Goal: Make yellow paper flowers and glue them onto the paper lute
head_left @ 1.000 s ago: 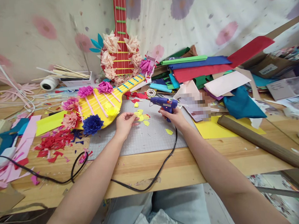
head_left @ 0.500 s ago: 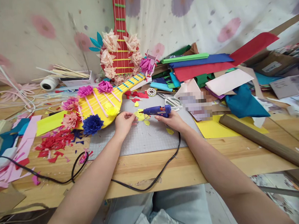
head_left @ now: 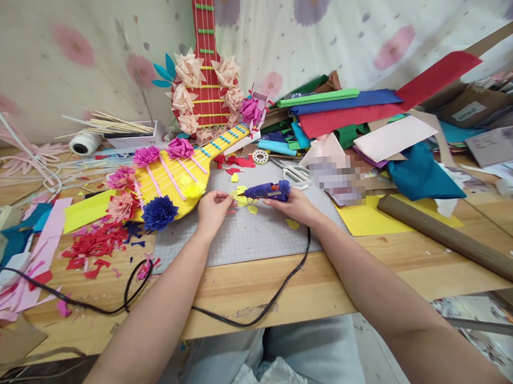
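My right hand point(head_left: 298, 205) is wrapped round a blue hot glue gun point(head_left: 265, 191), its nozzle pointing left. Just past the nozzle lie yellow paper petals point(head_left: 240, 197) over the grey cutting mat point(head_left: 234, 245). My left hand point(head_left: 214, 212) has thumb and fingertips pinched at the edge of these petals; a small yellow petal seems to be between them, though the fingers partly hide it. Left of that hand rests a yellow paper guitar point(head_left: 169, 186) with paper flowers, among them a dark blue flower point(head_left: 159, 213). A loose yellow petal point(head_left: 292, 224) lies below the glue gun.
Red paper scraps point(head_left: 97, 242) and a black cord point(head_left: 255, 319) lie on the wooden table. Scissors point(head_left: 296, 171) sit behind the glue gun. Folded coloured paper point(head_left: 347, 117) is piled at back right, near a brown roll point(head_left: 451, 241). A red paper guitar point(head_left: 209, 96) stands behind.
The glue gun has shifted very slightly to the left, with my right hand on it. My left hand stays nearly still in its pinch.
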### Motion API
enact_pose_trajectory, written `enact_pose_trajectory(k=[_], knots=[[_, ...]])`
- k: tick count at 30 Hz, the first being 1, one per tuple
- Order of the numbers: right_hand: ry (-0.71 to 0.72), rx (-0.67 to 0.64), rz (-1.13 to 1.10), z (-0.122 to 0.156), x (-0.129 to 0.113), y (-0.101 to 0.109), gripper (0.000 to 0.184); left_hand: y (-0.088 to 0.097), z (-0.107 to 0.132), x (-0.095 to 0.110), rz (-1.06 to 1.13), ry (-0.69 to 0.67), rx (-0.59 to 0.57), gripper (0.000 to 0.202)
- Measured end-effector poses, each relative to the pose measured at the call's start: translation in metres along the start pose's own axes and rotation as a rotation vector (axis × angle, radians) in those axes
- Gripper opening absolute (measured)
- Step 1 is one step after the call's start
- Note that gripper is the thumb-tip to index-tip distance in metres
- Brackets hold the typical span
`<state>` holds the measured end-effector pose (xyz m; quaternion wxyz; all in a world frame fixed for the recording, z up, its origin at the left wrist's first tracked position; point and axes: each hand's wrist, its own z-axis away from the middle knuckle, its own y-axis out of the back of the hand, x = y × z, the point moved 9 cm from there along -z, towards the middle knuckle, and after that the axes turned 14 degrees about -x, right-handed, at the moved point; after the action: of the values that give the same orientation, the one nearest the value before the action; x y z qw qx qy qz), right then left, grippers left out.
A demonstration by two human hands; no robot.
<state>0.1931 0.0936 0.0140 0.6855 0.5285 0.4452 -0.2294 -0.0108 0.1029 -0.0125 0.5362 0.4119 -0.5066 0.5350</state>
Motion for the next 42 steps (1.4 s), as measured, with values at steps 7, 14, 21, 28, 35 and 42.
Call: enact_pose_trajectory(k=[7,14,21,28,35,42], knots=[[0.004,0.010,-0.009,0.000,0.000,0.000,0.037,0.001,-0.002,-0.003,-0.006,-0.007,-0.012,0.008],[-0.005,0.024,-0.029,0.000,0.001,0.001,0.038,0.000,-0.002,-0.003,-0.025,-0.003,-0.019,0.013],[0.005,0.031,-0.038,0.000,0.000,0.002,0.039,-0.002,-0.002,-0.003,-0.054,-0.011,-0.038,0.012],[-0.036,0.059,-0.051,0.001,0.005,0.003,0.038,-0.005,0.000,-0.001,-0.081,-0.006,-0.058,0.016],[-0.139,0.297,-0.123,0.002,0.021,0.025,0.043,-0.006,0.001,-0.002,-0.095,-0.017,-0.061,0.009],[-0.236,0.460,0.158,-0.002,0.030,0.043,0.047,-0.011,0.010,0.005,-0.136,-0.117,-0.066,0.017]])
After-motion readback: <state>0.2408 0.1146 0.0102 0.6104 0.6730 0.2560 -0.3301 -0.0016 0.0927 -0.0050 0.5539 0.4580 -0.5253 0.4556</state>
